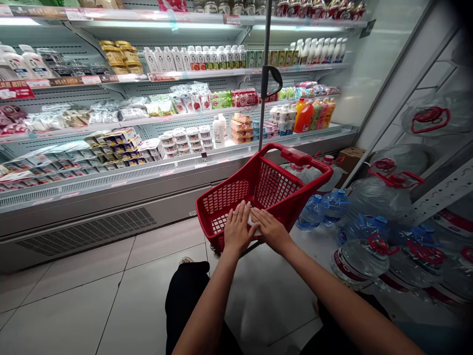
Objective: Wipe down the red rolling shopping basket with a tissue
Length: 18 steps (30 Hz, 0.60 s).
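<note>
A red plastic shopping basket cart [225, 193] stands on the floor before me, its handle raised at the upper right. My left hand [237, 230] lies over its near rim with the fingers stretched out. Beside it, my right hand [270, 228] reaches in from the right, its fingertips close to the left one. A small white item [252, 220] shows between the two hands, partly covered; I cannot make out what it is. It appears to be under the fingers of my right hand. The basket's visible bottom is a bare lattice.
A refrigerated shelf unit [173, 170] with bottles, cups and packs runs across the back. Large water bottles [360, 259] crowd the right side, with smaller blue ones [313, 212] near the cart. A grey door handle [264, 81] rises behind the cart. Tiled floor [74, 301] lies left.
</note>
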Tool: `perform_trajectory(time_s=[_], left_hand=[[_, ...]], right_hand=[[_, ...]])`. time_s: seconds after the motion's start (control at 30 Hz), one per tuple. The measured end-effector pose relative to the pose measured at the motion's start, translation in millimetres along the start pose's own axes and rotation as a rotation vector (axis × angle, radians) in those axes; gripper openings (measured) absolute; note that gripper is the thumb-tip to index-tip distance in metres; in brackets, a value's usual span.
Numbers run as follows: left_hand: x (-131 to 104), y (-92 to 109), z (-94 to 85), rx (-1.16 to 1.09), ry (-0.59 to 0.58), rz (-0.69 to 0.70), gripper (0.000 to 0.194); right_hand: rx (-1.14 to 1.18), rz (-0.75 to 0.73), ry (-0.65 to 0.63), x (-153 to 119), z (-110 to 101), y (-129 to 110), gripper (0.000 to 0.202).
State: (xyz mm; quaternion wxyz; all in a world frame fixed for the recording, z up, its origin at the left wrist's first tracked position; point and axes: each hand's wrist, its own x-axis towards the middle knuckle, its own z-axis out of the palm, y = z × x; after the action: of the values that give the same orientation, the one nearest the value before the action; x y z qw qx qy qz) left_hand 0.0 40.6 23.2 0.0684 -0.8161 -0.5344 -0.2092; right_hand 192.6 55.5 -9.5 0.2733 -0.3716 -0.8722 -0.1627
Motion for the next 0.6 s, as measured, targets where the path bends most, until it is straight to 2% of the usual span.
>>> perform_trajectory(time_s=[0.07,0.13,0.3,0.4,0.5,0.6], left_hand=[[0.8,2.6,1.5,-0.005,0.008,0.011,0.078],[-1.3,-0.8,0.7,-0.006,0.014,0.032,0.078],[-6.2,-14.2,-3.7,0.004,0.014,0.058,0.078],[-6.9,-22.9,-6.9,0.017,0.009,0.044,0.076],[-5.4,-26.8,-10.6,0.024,0.0,-0.003,0.074],[0.6,-16.0,-10.5,0.013,0.003,-0.024,0.073]], right_hand=[[0.005,-0.037,-0.017,5.7,5.5,-5.6,0.059],[0.016,-0.076,-0.039,9.0,4.3,-0.8,0.057],[0.038,-0.12,-0.057,3.3,-19.9,35.4,0.062],[-0.004,-0.034,-0.009,-14.7,-47.6,72.3,0.072],[-0.092,0.081,0.032,-36.1,-77.8,110.5,0.072],[-0.176,0.211,0.077,-47.0,-92.1,126.2,0.066]])
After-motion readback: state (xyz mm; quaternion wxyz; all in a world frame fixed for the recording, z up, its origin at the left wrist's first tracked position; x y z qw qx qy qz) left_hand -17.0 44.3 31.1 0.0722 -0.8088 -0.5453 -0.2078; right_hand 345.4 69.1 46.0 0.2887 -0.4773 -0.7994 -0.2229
